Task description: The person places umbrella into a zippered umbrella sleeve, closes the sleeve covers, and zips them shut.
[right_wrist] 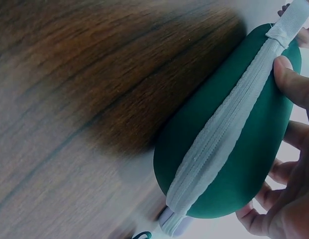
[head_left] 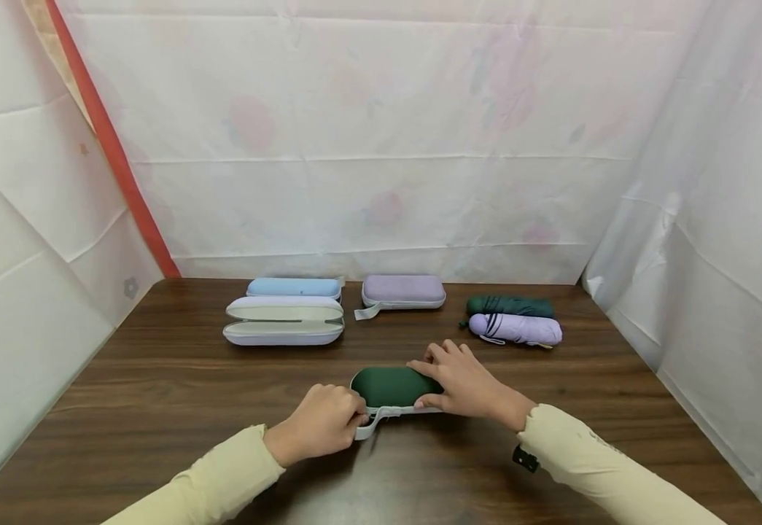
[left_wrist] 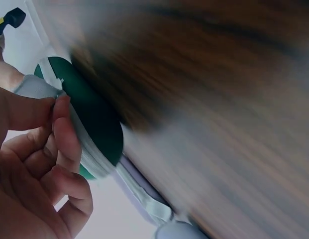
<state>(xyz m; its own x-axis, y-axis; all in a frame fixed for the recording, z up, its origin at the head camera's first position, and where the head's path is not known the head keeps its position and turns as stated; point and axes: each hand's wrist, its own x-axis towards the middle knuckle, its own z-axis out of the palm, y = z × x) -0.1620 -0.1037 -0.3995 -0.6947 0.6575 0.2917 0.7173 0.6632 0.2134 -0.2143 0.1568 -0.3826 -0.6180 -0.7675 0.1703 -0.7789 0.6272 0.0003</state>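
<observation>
A dark green zip case (head_left: 390, 386) with a pale grey zip band lies near the middle of the table. My right hand (head_left: 466, 386) grips its right part, with the thumb on the near side and the fingers over the far side. At the left end, my left hand (head_left: 328, 419) pinches the zip's end between thumb and forefinger; the zip pull itself is hidden by the fingertips. A grey strap (right_wrist: 293, 22) sticks out beside the left fingers. The zip (right_wrist: 219, 124) looks closed along the side seen in the right wrist view.
Behind stand an open white-lavender case (head_left: 284, 332), a light blue case (head_left: 295, 286) and a purple case (head_left: 403, 289). Back right, a lilac folded umbrella (head_left: 518, 329) lies before a dark green one (head_left: 512, 305). White sheets (head_left: 381, 146) surround the wooden table (head_left: 157, 408).
</observation>
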